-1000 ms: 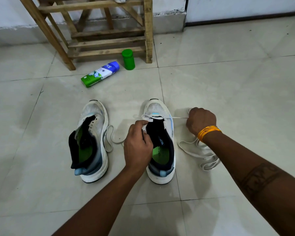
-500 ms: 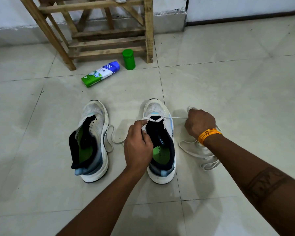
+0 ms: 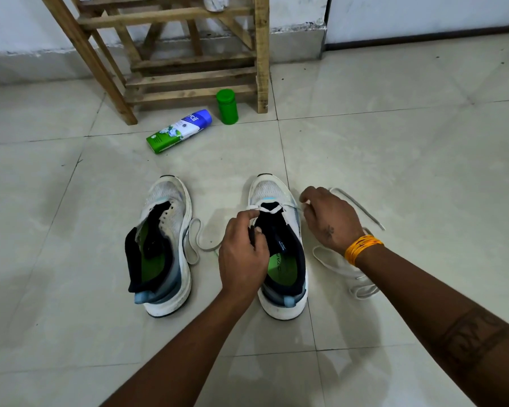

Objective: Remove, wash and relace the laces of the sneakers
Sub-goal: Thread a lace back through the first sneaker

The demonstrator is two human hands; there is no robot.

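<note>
Two white sneakers with green insoles stand on the tiled floor. The left sneaker [image 3: 171, 218] has bare eyelets, and a loose white lace [image 3: 195, 243] lies beside it. On the right sneaker [image 3: 279, 259], another white lace [image 3: 266, 209] crosses only the lowest eyelets. My left hand [image 3: 243, 251] pinches that sneaker's left eyelet edge between thumb and forefinger. My right hand [image 3: 331, 220], just right of the toe, has its fingers curled round the lace. The lace's free end [image 3: 360, 208] trails behind the hand, and the rest is piled [image 3: 334, 264] under my wrist.
A wooden rack [image 3: 188, 69] stands against the wall ahead. In front of it a green and white bottle [image 3: 179, 131] lies on its side, and a small green container [image 3: 227, 107] stands upright. Open tiled floor stretches to the left and right.
My right hand has moved left, closer to the sneaker's toe, and the lace between it and the eyelet is no longer stretched. My left hand stays on the eyelet edge.
</note>
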